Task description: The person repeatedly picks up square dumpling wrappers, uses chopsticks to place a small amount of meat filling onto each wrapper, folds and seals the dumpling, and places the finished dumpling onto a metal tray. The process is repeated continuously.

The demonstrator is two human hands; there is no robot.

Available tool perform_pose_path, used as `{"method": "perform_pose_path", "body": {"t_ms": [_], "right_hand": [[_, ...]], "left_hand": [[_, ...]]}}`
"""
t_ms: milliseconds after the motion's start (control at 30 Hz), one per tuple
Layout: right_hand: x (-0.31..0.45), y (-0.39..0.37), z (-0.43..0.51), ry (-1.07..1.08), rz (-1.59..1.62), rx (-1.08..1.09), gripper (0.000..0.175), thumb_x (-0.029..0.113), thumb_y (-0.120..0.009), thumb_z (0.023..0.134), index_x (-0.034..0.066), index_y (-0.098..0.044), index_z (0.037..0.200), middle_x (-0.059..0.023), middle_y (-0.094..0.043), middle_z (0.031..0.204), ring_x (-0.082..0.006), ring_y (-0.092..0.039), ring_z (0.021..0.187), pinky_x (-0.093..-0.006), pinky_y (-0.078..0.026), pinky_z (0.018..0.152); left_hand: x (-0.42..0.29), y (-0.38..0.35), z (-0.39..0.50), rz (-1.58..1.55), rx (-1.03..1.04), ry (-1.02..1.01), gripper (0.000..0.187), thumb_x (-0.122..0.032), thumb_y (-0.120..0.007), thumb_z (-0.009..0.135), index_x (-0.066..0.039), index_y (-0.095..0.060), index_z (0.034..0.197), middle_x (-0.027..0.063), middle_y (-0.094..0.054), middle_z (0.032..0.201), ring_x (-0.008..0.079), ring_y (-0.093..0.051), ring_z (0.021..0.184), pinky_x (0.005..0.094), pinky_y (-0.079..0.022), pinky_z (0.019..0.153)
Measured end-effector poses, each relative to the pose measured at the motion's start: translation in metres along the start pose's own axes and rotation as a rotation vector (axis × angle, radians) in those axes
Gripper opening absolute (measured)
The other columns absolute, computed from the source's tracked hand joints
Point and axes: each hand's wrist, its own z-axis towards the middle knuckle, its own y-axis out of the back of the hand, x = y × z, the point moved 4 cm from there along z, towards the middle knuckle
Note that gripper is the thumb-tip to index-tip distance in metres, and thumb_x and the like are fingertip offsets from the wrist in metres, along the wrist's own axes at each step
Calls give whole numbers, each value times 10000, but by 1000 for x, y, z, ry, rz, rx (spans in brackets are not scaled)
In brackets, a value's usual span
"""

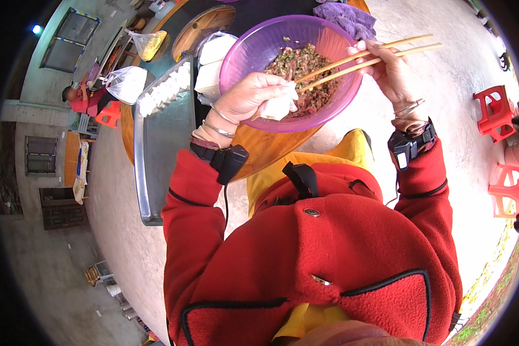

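Note:
My left hand (255, 93) pinches a thin white dough wrapper (277, 108) over the near rim of a purple plastic bowl (346, 101). Minced meat filling (302, 58) flecked with green lies inside the bowl. In my right hand (387, 65) is a pair of wooden chopsticks (335, 77), held at the bowl's right side. Their tips reach the wrapper by my left fingers; whether any filling sits there is hard to tell. Left of the bowl rests a stack of white wrappers (209, 78) in plastic. Beyond it, a metal tray (162, 151) carries a row of folded dumplings (166, 88).
A purple cloth (348, 19) lies behind the bowl on the round table (270, 147). Across it are a round wooden board (203, 26), a bag of yellow food (151, 45) and a white plastic bag (125, 84). Red stools (495, 114) stand at right; a person (86, 97) sits far left.

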Motion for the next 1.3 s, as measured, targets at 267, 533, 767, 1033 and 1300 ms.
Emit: {"method": "perform_pose_path", "body": {"t_ms": [267,533,767,1033,1300], "right_hand": [[-20,-1,-12,166,312,-10,244,203,-476,969,2,-593,1045,-133,-636,1069,-136,-609,818,-255,-532,754],[-32,-11,-27,122,441,-108,246,197,-504,960,-6,-591,1068,-130,-642,1080,-162,-627,824,-263,-530,765],[-43,-5,-25,129,448,-82,239,203,-481,970,9,-593,1054,-133,-640,1094,-160,-615,801,-271,-512,773],[-10,0,-28,279,185,11,239,225,-464,983,23,-589,1016,-92,-631,1023,-127,-581,869,-272,-492,752],[-8,-10,-27,282,72,22,218,156,-448,991,-1,-599,999,-126,-649,981,-155,-623,797,-285,-529,729]], "left_hand": [[-5,-6,4,-436,96,-155,299,-173,-404,984,9,-530,1186,148,-628,1089,230,-637,858,324,-496,637],[-6,-19,8,-475,-75,-212,323,-130,-426,956,22,-509,1229,195,-563,1223,298,-589,1071,366,-513,749],[-9,-20,13,-522,135,-244,349,-139,-425,959,18,-496,1262,194,-580,1181,295,-607,1041,354,-514,759],[-8,-12,8,-542,-90,-263,271,-30,-413,925,57,-481,1173,224,-578,1143,326,-595,1069,350,-528,835],[-16,-15,9,-320,-153,-224,263,-11,-414,919,62,-483,1163,225,-587,1117,304,-628,1008,329,-538,791]]}}
